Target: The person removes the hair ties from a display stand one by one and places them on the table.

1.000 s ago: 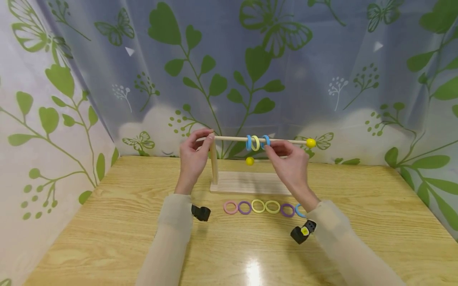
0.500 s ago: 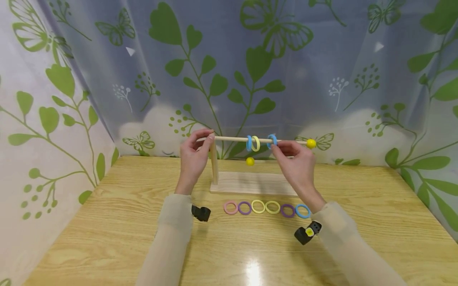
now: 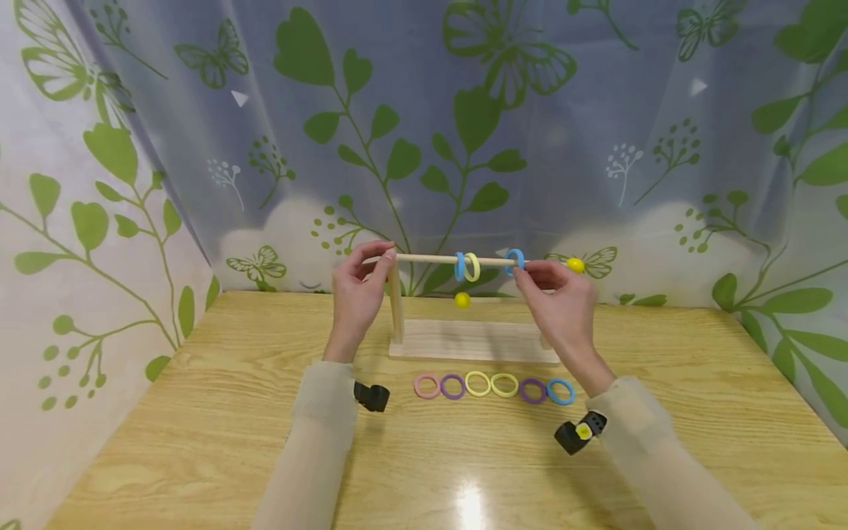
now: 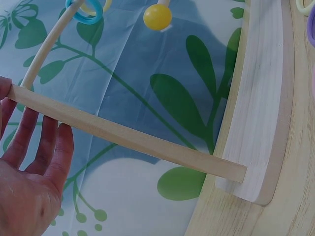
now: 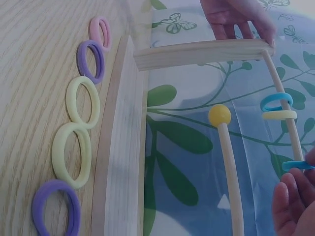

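Observation:
A wooden stand has a base (image 3: 464,340) and a left post (image 3: 397,309), from whose top an upper rod (image 3: 427,258) runs rightward to a yellow ball (image 3: 575,265). My left hand (image 3: 358,287) grips the post's top at the rod's end; in the left wrist view its fingers lie behind the post (image 4: 123,130). My right hand (image 3: 563,302) pinches a blue hair tie (image 5: 294,165) looped round the rod, right of its middle. Further left on that rod, another blue hair tie (image 3: 459,267) and a pale yellow hair tie (image 3: 475,268) hang side by side.
A lower rod (image 5: 231,172) ends in a yellow ball (image 3: 462,300). In front of the base lies a row of hair ties: pink (image 3: 427,395), purple (image 3: 453,396), two yellow, purple and blue (image 3: 561,402). A patterned curtain (image 3: 424,147) hangs behind the wooden table (image 3: 265,331).
My right hand has slid the pinched blue hair tie rightward along the upper rod, away from the other two. The left hand has stayed at the post's top.

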{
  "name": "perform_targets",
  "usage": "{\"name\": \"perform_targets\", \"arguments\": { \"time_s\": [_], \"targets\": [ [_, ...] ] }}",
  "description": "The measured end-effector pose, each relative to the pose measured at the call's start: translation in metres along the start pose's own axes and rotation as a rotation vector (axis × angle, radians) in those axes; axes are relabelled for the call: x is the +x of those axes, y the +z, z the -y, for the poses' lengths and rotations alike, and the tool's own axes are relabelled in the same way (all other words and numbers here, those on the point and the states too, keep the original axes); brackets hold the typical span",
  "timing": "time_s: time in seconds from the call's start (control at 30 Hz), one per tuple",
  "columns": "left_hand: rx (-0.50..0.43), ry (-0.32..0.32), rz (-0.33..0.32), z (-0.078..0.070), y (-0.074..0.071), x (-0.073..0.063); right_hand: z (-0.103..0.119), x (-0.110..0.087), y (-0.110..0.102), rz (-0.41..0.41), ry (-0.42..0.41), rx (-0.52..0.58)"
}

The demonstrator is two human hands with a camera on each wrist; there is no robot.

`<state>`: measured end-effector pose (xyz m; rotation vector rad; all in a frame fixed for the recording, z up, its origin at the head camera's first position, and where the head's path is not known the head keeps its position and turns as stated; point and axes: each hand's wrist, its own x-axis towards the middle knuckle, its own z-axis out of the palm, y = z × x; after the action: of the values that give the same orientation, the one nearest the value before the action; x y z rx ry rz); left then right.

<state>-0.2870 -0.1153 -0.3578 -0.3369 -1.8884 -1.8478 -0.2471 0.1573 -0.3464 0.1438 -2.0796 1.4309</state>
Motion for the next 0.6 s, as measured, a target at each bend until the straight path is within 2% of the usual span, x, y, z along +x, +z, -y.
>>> {"name": "perform_targets", "arguments": {
  "time_s": [0.6],
  "targets": [
    [-0.001, 0.011, -0.001, -0.002, 0.000, -0.001, -0.005, 0.003, -0.018, -0.010, 0.045, -0.023]
  ]
}}
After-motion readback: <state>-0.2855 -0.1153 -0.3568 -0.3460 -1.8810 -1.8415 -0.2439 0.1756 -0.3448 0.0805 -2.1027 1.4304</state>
